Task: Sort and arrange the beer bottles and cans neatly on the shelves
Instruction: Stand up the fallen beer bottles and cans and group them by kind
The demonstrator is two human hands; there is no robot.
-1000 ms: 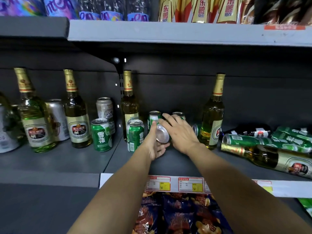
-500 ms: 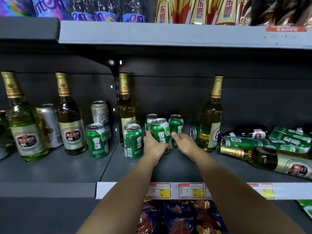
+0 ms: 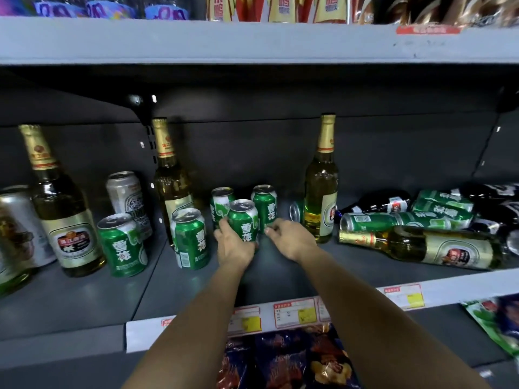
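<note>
Head view puts you mid-placement: your left hand (image 3: pixel 234 244) curls round the base of an upright green can (image 3: pixel 243 220), standing on the shelf (image 3: pixel 84 299) in front of two more green cans, one behind-left (image 3: pixel 220 199) and one behind-right (image 3: pixel 265 206). Your right hand (image 3: pixel 292 238) sits just beside it, fingertips at the foot of the behind-right can; whether they pinch it or only touch, you cannot tell.

Judging by the pile, uprighting comes next. You need to let go without tipping the can, then reach right for the toppled ones (image 3: pixel 393 220) and the lying bottle (image 3: pixel 427 245).

Cans are smooth, glossy aluminium cylinders, light and apt to roll when on their sides. Bottles are slick glass, tall and narrow-necked with gold foil, so top-heavy; one upright bottle (image 3: pixel 321 197) stands just right of your right hand. Grey metal decking looks hard and matte.
</note>
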